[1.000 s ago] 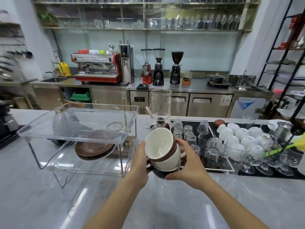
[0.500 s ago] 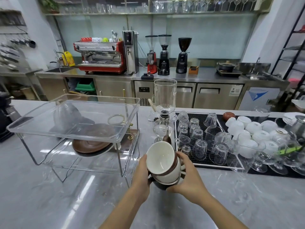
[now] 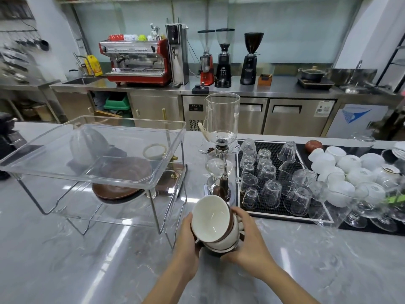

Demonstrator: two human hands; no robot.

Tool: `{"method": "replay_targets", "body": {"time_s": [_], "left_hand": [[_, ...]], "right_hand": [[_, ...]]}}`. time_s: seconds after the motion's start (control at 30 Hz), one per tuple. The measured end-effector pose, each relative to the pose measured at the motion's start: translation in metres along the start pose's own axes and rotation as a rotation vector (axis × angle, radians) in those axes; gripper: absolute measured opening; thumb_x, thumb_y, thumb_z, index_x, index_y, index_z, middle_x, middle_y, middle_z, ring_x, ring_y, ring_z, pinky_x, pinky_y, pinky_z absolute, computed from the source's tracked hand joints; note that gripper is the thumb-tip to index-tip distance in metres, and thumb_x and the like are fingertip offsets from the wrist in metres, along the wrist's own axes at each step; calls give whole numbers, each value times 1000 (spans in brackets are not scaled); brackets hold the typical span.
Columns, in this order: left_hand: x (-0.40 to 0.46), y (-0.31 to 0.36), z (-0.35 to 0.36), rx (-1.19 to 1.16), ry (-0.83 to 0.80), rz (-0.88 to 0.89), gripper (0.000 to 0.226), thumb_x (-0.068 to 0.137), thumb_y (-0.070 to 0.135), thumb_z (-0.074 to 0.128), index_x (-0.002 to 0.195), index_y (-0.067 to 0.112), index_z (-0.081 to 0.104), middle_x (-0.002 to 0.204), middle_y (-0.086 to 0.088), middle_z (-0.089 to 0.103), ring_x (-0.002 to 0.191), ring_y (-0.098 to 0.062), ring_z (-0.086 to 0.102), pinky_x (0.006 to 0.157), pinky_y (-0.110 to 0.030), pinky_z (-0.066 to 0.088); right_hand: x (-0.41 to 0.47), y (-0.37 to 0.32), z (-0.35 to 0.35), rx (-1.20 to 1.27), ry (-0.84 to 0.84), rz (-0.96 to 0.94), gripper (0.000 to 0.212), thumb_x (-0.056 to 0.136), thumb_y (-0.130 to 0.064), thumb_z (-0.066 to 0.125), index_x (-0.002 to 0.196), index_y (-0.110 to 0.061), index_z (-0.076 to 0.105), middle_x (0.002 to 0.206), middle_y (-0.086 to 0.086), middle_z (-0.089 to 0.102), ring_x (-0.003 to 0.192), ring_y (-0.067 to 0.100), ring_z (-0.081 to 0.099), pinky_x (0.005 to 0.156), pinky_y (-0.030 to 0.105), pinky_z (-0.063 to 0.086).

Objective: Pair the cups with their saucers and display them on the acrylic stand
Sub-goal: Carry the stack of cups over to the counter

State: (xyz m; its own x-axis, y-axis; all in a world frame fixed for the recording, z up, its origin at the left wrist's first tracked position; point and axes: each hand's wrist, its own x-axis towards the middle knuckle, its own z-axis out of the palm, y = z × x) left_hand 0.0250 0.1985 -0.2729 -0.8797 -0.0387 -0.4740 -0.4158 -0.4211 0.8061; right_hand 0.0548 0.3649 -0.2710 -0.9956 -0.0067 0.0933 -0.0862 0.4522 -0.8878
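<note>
White-glazed inside and brown outside, a stack of cups [image 3: 215, 227] is held low over the grey marble surface [image 3: 87, 270], just in front of the acrylic stand [image 3: 92, 163]. The left hand [image 3: 186, 235] is wrapped round the near side of the stack and the right hand [image 3: 245, 242] cups the far side, both sets of fingers curled onto the china. The top cup is tilted toward the camera.

Brown saucers [image 3: 116, 189] are seen stacked on the stand's lower level; its upper tray appears bare. The stack would best be set down level on the surface first, then one cup lifted at a time and seated centred on a saucer.

A glass siphon brewer [image 3: 221, 150] stands just behind the hands, and upturned glasses on a black mat [image 3: 269, 148] crowd the right; elbows are best kept clear of both.
</note>
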Motion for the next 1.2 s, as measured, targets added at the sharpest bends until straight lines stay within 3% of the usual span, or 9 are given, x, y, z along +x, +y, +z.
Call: {"method": "replay_targets", "body": {"time_s": [0.1, 0.37, 0.5, 0.6, 0.73, 0.87, 0.97, 1.13, 1.2], "left_hand": [[1, -3, 0, 3, -14, 21, 36, 102, 42, 44, 101, 16, 68, 67, 4, 72, 57, -4, 66, 66, -32, 46], [-5, -1, 1, -21, -52, 16, 38, 103, 43, 41, 100, 13, 65, 51, 6, 61, 50, -5, 58, 63, -30, 42], [-8, -1, 1, -22, -62, 49, 39, 104, 42, 42, 104, 14, 68, 68, 4, 72, 62, -6, 63, 67, -29, 46], [-15, -2, -2, -18, -61, 86, 35, 105, 39, 44, 110, 17, 70, 89, 5, 76, 84, -6, 66, 76, -27, 47], [-33, -4, -11, 74, -72, 138, 31, 104, 35, 45, 109, 28, 75, 114, 8, 77, 112, -5, 66, 90, -27, 48], [-55, -14, -27, 237, 13, 239, 30, 106, 25, 50, 134, 23, 60, 142, 3, 60, 132, -13, 54, 116, -38, 40], [-76, -21, -39, 387, 33, 346, 33, 103, 15, 57, 134, 27, 55, 141, 3, 60, 123, 1, 55, 101, -15, 43], [-111, -33, -68, 668, 150, 531, 49, 93, 16, 71, 137, 33, 55, 136, 22, 57, 126, 2, 53, 109, -25, 41], [-124, -34, -80, 821, 210, 632, 50, 92, 25, 72, 137, 35, 55, 137, 23, 54, 127, 16, 44, 108, -13, 34]], "right_hand": [[0, 0, -1, 0, -8, 1, 110, 40, -24, 90, 131, -53, 37, 133, -17, 44, 122, 1, 50, 100, 26, 47], [-5, -7, -4, -4, -32, -3, 110, 44, -25, 93, 134, -52, 36, 133, -19, 40, 122, -9, 46, 105, 28, 45], [-9, -12, -6, -38, -74, -11, 121, 52, -24, 93, 147, -47, 21, 138, -18, 29, 124, -20, 35, 108, 23, 36], [-14, -13, -8, -75, -79, -12, 130, 54, -26, 93, 149, -49, 8, 142, -23, 19, 131, -6, 30, 108, 20, 27], [-31, -13, -11, -163, -27, -52, 121, 59, -38, 85, 142, -62, 1, 143, -33, 11, 137, -15, 14, 112, 21, 19], [-52, -10, -11, -208, 84, -48, 107, 73, -52, 78, 154, -44, 10, 158, -19, 15, 150, 4, 12, 123, 36, 22], [-64, -12, -8, -321, 67, -118, 95, 78, -64, 65, 151, -49, 5, 160, -28, 2, 152, -2, -4, 124, 32, 13], [-84, -22, 4, -429, 70, -282, 82, 83, -64, 56, 152, -24, 37, 159, -11, 28, 150, 13, 24, 123, 35, 20], [-91, -30, 14, -431, 47, -348, 76, 85, -59, 58, 149, -22, 43, 156, -7, 38, 146, 15, 33, 120, 39, 25]]}}
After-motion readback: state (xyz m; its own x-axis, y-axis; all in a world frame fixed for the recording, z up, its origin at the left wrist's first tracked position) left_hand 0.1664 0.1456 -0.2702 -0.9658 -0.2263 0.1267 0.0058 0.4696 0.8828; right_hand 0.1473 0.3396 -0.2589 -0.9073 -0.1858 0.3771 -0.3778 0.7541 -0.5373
